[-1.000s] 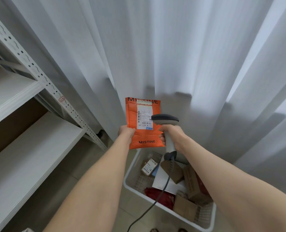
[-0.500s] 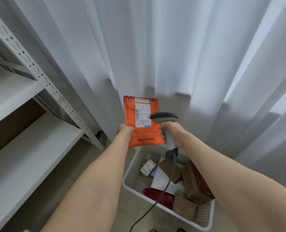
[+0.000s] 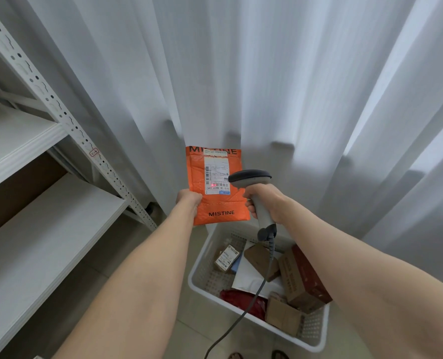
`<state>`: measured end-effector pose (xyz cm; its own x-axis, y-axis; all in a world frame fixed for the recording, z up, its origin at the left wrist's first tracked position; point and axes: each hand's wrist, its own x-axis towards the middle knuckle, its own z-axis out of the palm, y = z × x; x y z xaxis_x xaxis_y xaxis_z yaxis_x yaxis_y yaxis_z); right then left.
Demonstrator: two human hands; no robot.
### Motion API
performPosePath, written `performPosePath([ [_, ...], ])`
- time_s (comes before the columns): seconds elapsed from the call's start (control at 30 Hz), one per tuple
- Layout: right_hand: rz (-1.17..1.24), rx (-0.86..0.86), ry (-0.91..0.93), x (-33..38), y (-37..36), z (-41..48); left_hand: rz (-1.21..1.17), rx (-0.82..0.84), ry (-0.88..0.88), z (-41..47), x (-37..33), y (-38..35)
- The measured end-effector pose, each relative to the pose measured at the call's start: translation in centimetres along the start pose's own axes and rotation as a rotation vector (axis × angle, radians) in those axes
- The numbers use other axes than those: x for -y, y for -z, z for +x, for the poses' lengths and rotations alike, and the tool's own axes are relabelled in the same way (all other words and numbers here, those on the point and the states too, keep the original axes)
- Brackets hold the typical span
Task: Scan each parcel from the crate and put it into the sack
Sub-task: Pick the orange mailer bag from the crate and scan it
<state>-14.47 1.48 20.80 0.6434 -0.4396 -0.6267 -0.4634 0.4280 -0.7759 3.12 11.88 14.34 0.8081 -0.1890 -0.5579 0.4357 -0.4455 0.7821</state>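
Observation:
My left hand (image 3: 188, 201) grips the lower left edge of an orange padded parcel (image 3: 221, 212) printed MISTINE, held upright with its white label facing me. A red light dot shows on the label's barcode. My right hand (image 3: 264, 200) holds the grey handheld scanner (image 3: 251, 178) by its handle, its head right beside the parcel's right edge. Below on the floor stands the white crate (image 3: 202, 265) with several parcels: brown boxes, a red bag, a white mailer. No sack is in view.
White metal shelving (image 3: 59, 203) fills the left side. White curtains (image 3: 267, 73) hang behind the crate. The scanner's cable (image 3: 241, 314) runs down across the crate toward me. Tiled floor shows between shelf and crate.
The parcel and scanner stay almost where they were. A red scan dot now shows on the label, which was not there before.

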Motion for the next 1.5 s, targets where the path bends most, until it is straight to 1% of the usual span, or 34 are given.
performPosePath([
  [0.43, -0.02, -0.018, 0.041, -0.3, -2.6, -1.8, -0.058, -0.012, -0.016, 0.1, 0.7, 2.0],
  [0.6, 0.031, -0.056, 0.061, -0.5, -3.3, -2.3, -0.084, -0.016, -0.021, 0.0, 0.8, 2.6],
  [1.0, -0.035, -0.033, 0.072, -1.1, -5.0, -3.4, -0.072, 0.003, -0.031, -1.1, 1.3, 4.5],
  [1.23, -0.069, -0.01, 0.096, -2.0, -5.8, -5.4, -0.078, -0.014, -0.041, -3.1, 2.3, 6.1],
  [1.5, -0.045, 0.009, 0.109, -4.7, -6.9, -11.2, -0.076, -0.05, -0.072, -8.6, 4.8, 9.1],
])
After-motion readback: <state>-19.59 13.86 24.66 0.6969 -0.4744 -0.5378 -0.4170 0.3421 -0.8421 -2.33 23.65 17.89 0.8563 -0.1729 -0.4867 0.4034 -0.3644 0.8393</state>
